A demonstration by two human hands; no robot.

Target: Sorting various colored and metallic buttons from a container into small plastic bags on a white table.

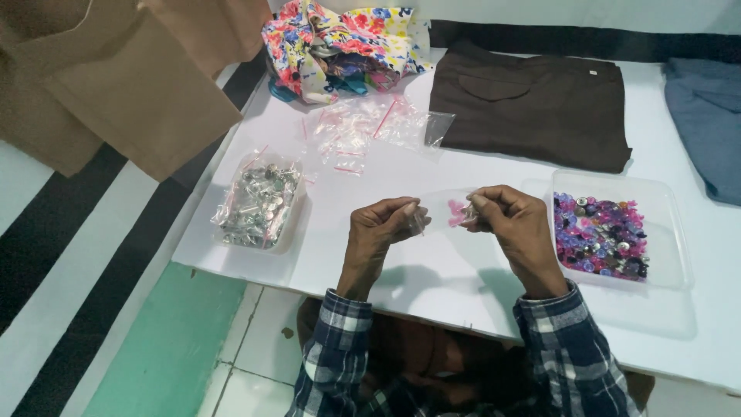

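Observation:
Above the white table, my left hand and my right hand each pinch one end of a small clear plastic bag. A few pink buttons lie inside the bag, close to my right fingertips. A clear tray of purple, pink and metal buttons sits just right of my right hand. Both sleeves are blue plaid.
A clear tub of filled small bags of metal pieces stands at the left. Empty small bags lie at the back middle. Floral cloth, a brown garment, grey-blue cloth and tan fabric surround them.

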